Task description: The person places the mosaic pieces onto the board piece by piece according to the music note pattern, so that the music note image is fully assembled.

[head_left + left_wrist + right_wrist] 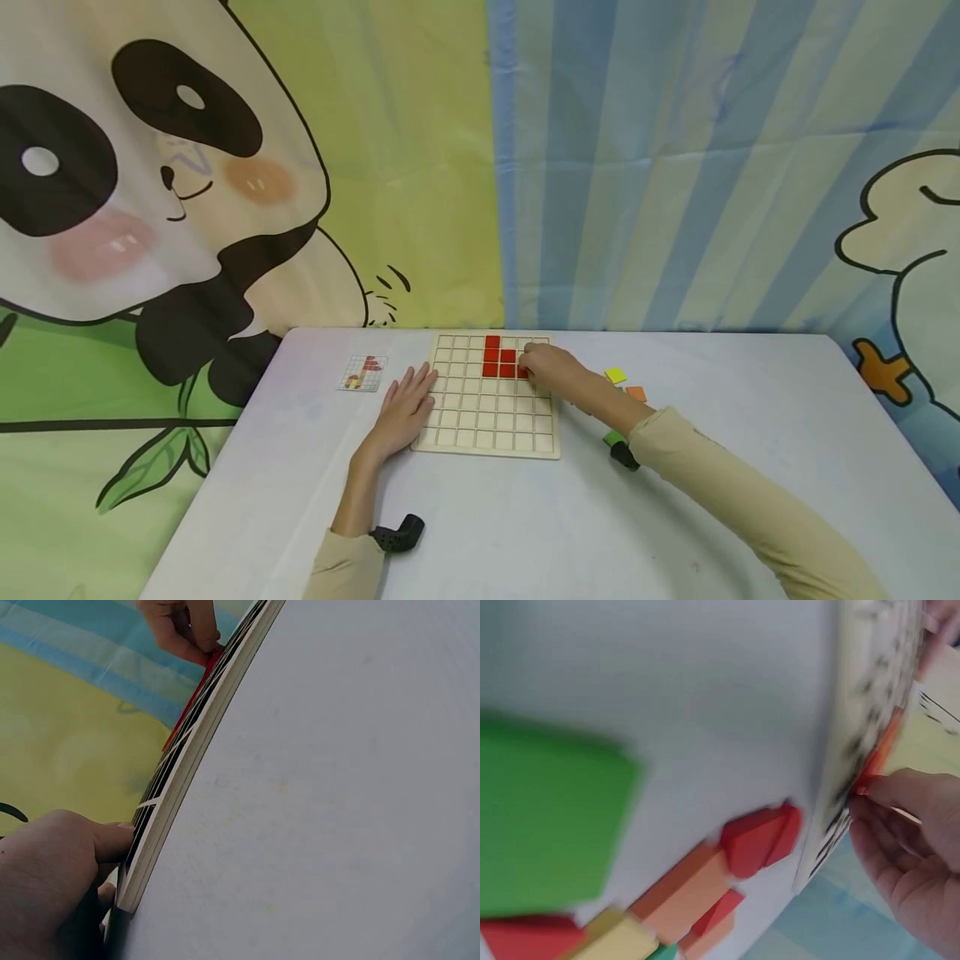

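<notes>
A wooden grid board [457, 410] lies on the table, with several red square tiles [491, 354] in cells near its far edge. My left hand [405, 410] rests along the board's left edge, fingers stretched out; its thumb touches the rim in the left wrist view. My right hand [555, 369] reaches over the upper right of the board. Its thumb and fingers pinch a red tile [522, 373] beside the other red ones. In the right wrist view the fingertips [866, 787] are right at the red piece, low over the grid. The right hand hides some cells there.
Left of the board lies a small printed card [363, 373] with a coloured grid picture. Loose blocks lie right of the board, partly under the right forearm: yellow [615, 375], orange [636, 393], green [613, 437] and red [754, 841]. A patterned curtain [420, 167] hangs behind the table.
</notes>
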A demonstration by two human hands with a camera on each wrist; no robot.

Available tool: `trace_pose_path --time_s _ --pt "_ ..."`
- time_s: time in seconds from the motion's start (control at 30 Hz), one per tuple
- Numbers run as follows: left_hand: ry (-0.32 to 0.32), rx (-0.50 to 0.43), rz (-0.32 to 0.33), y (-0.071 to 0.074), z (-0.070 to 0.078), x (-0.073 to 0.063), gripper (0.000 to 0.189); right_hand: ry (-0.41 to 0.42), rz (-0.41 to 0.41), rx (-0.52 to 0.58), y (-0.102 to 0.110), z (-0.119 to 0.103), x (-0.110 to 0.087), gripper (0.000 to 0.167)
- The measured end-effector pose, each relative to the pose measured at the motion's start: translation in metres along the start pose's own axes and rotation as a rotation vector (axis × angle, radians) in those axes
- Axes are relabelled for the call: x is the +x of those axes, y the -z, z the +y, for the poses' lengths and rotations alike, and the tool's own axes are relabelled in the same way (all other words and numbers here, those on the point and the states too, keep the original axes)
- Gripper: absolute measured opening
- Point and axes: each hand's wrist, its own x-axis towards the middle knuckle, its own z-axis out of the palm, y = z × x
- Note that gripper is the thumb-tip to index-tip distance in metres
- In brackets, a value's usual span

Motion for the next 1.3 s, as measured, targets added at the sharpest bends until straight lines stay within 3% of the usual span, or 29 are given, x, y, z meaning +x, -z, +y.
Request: trace_pose_path --time_s 0.23,0.47,0.63,0.77,0.9,1.03,1.3 --pt "0.003 -0.004 0.000 0.000 0.000 -0.001 0.053 0.010 0.044 -0.032 0.005 -0.006 -0.032 0.021" --pt "0.008 0.003 -0.009 0.002 0.000 0.002 0.053 0.046 0.173 0.098 0.004 0.007 -0.110 0.036" --pt "0.012 -0.003 -0.015 0.002 -0.001 0.002 0.054 -0.090 0.213 0.139 -0.001 0.020 -0.163 0.043" --pt "0.012 -0.004 -0.019 0.002 0.000 0.002 0.054 -0.177 0.246 0.129 -0.005 0.028 -0.192 0.047" --pt "0.010 0.001 -0.017 0.002 -0.001 0.003 0.054 -0.217 0.196 0.152 -0.010 0.033 -0.210 0.047" --pt "0.007 0.000 -0.014 0.001 -0.001 0.002 0.054 -0.193 0.123 0.099 -0.016 0.036 -0.219 0.046" --pt "0.018 -0.005 -0.009 0.001 -0.001 0.001 0.054 -0.086 0.087 0.089 -0.016 0.028 -0.213 0.043"
